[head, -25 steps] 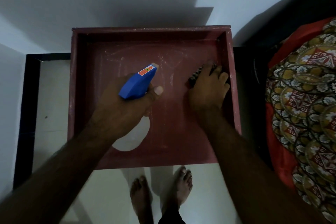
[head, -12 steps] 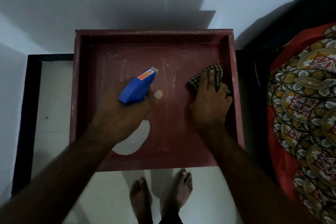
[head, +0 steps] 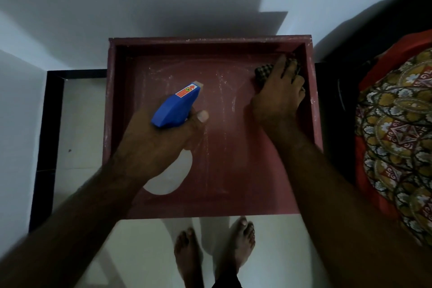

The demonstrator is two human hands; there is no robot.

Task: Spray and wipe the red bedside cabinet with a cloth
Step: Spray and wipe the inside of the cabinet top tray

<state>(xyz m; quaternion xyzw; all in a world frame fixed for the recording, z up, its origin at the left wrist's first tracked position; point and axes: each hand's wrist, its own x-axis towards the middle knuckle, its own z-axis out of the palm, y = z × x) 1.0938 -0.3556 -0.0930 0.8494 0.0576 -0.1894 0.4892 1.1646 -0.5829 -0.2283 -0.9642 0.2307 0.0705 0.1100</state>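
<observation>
Half done perhaps: presses cloth [head: 263, 73] into cabinet [head: 210, 41] corner with flat right hand [head: 278, 98], grips spray bottle [head: 175, 107] in left hand [head: 154, 147], with white streaks [head: 221, 82] unwiped.

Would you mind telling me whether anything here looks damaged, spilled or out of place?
Yes: the red cabinet top carries whitish streaks in arcs across its middle, like dust or residue, and its rim paint looks chipped. Nothing is spilled or tipped; the right hand presses the checked cloth into the far right corner.
</observation>
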